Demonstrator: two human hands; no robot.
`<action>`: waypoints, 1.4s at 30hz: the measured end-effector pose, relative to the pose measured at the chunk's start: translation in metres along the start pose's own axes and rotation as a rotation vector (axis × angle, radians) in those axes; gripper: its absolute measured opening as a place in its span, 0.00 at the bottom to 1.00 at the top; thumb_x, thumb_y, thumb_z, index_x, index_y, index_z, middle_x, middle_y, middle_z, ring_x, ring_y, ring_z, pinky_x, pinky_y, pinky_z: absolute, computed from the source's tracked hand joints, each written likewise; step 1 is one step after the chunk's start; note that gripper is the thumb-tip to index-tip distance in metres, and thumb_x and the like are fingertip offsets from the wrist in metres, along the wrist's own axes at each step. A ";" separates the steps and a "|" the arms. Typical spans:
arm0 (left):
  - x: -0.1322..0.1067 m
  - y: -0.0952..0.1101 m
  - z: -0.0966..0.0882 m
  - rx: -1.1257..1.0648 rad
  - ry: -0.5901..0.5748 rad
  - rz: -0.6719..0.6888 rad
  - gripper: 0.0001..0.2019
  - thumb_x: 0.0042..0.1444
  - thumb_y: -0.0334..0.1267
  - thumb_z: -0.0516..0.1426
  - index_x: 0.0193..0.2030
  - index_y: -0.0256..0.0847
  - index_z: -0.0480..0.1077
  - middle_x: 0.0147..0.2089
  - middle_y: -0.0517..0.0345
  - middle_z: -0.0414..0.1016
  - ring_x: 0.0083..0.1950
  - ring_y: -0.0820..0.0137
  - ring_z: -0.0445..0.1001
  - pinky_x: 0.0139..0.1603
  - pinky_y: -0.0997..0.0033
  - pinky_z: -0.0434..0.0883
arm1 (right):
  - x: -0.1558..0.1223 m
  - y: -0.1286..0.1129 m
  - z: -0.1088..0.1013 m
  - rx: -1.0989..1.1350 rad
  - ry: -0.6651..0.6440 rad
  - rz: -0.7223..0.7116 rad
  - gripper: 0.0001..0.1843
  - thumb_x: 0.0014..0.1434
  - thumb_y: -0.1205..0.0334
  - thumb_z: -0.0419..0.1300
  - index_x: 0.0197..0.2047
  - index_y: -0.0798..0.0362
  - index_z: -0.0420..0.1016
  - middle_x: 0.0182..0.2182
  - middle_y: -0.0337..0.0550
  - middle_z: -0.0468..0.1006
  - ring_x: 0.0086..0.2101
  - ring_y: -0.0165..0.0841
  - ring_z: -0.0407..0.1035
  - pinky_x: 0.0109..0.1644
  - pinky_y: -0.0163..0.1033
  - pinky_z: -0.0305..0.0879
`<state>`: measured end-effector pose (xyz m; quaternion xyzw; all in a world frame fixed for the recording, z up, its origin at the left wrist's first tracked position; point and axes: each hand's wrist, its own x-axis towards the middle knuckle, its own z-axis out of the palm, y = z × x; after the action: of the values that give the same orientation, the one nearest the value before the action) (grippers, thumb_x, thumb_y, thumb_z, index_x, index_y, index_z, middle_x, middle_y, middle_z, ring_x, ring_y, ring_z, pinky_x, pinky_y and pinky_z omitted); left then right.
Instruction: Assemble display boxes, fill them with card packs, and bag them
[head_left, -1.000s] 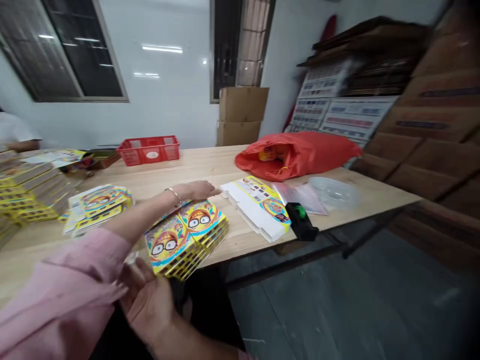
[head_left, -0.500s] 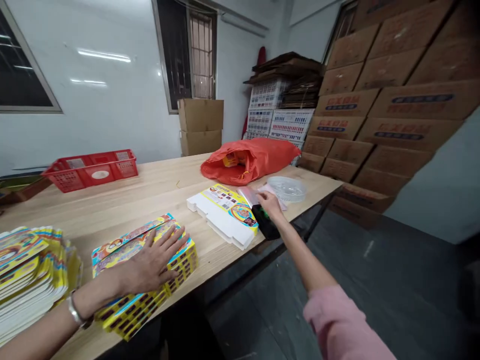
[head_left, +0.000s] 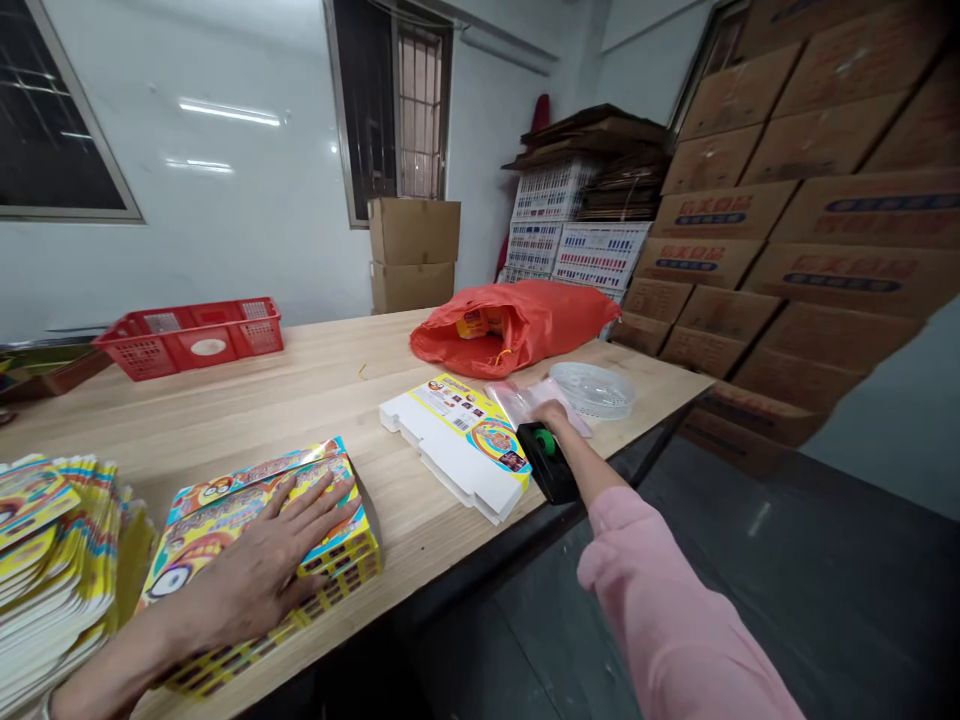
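Note:
My left hand (head_left: 262,565) lies flat, fingers spread, on top of a stack of yellow cartoon-printed boxes (head_left: 330,560) near the table's front edge. My right arm in a pink sleeve reaches across to the right. My right hand (head_left: 553,416) rests on a small pile of clear plastic bags (head_left: 525,398), its fingers closed on the top one. A black tape dispenser with a green wheel (head_left: 550,460) lies just below that hand. A flat stack of folded white and yellow cartons (head_left: 454,440) lies to the left of the bags.
A red plastic bag (head_left: 525,320) and a clear round dish (head_left: 596,388) sit at the table's far right. A red basket (head_left: 191,335) stands at the back left. More printed cartons (head_left: 52,555) are piled at the left. Cardboard boxes (head_left: 810,210) line the right wall.
The view swung right a second ago. My right hand went from near my body out to the plastic bags. My left hand came back and settled flat on the box stack.

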<state>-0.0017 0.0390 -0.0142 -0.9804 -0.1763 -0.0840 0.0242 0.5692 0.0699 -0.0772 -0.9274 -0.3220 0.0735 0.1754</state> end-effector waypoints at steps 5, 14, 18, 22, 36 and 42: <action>0.000 0.003 -0.003 -0.002 0.011 0.000 0.38 0.62 0.36 0.56 0.75 0.55 0.44 0.76 0.54 0.48 0.76 0.54 0.48 0.74 0.38 0.42 | 0.001 -0.003 0.004 -0.030 0.023 -0.019 0.15 0.66 0.55 0.61 0.51 0.56 0.73 0.49 0.47 0.76 0.46 0.37 0.73 0.50 0.47 0.73; 0.003 0.011 -0.012 -0.027 -0.081 -0.064 0.38 0.60 0.35 0.56 0.75 0.55 0.45 0.77 0.54 0.44 0.77 0.53 0.45 0.73 0.36 0.44 | -0.010 -0.052 -0.036 -0.058 0.229 -0.302 0.18 0.69 0.56 0.53 0.44 0.59 0.81 0.44 0.57 0.81 0.43 0.38 0.73 0.42 0.36 0.61; 0.007 0.016 -0.015 -0.039 -0.120 -0.087 0.38 0.58 0.33 0.56 0.74 0.54 0.48 0.76 0.54 0.46 0.77 0.54 0.43 0.73 0.36 0.41 | -0.029 -0.096 -0.063 -0.086 0.286 -0.445 0.17 0.68 0.58 0.54 0.47 0.60 0.80 0.45 0.57 0.81 0.44 0.38 0.72 0.40 0.36 0.58; 0.005 0.013 -0.016 -0.067 -0.136 -0.099 0.37 0.60 0.34 0.55 0.74 0.54 0.47 0.77 0.54 0.43 0.77 0.55 0.40 0.73 0.36 0.38 | -0.073 -0.152 -0.091 -0.107 0.339 -0.667 0.17 0.69 0.57 0.53 0.46 0.60 0.78 0.46 0.58 0.80 0.43 0.39 0.72 0.40 0.37 0.57; 0.103 0.147 0.004 -1.363 0.826 -0.526 0.66 0.36 0.49 0.74 0.74 0.45 0.35 0.75 0.35 0.44 0.75 0.47 0.49 0.71 0.43 0.53 | -0.350 -0.228 -0.131 0.346 0.055 -1.193 0.21 0.68 0.51 0.53 0.25 0.52 0.66 0.20 0.40 0.73 0.25 0.32 0.68 0.31 0.35 0.57; 0.054 0.164 0.000 -1.614 1.074 -0.469 0.24 0.52 0.50 0.66 0.49 0.39 0.66 0.51 0.47 0.76 0.50 0.63 0.78 0.56 0.60 0.72 | -0.383 -0.203 -0.131 0.394 -0.027 -1.245 0.25 0.63 0.42 0.60 0.24 0.51 0.63 0.19 0.37 0.67 0.25 0.30 0.64 0.30 0.35 0.54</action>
<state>0.1055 -0.0966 -0.0081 -0.4756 -0.2211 -0.6137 -0.5902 0.1868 -0.0568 0.1291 -0.5170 -0.7817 0.0274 0.3478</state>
